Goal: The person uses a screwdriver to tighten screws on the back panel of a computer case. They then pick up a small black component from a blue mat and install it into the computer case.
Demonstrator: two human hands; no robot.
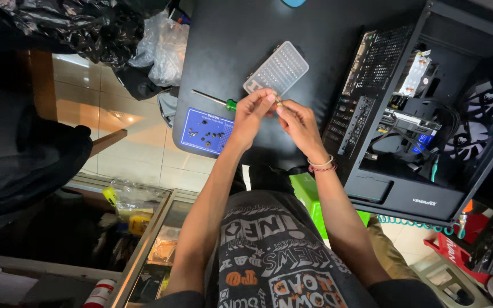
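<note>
In the head view, the left hand and right hand met fingertip to fingertip above the dark surface, both pinched shut on a small metal part, too tiny to identify. A slip could probably have dropped it over the surface edge to the floor. It sat between both hands, just beside the clear bit case, above the blue screw mat.

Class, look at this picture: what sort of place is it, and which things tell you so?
Probably a computer repair bench. An open PC case lies on a black table, beside a screwdriver, a bit case and a blue screw mat.
</note>
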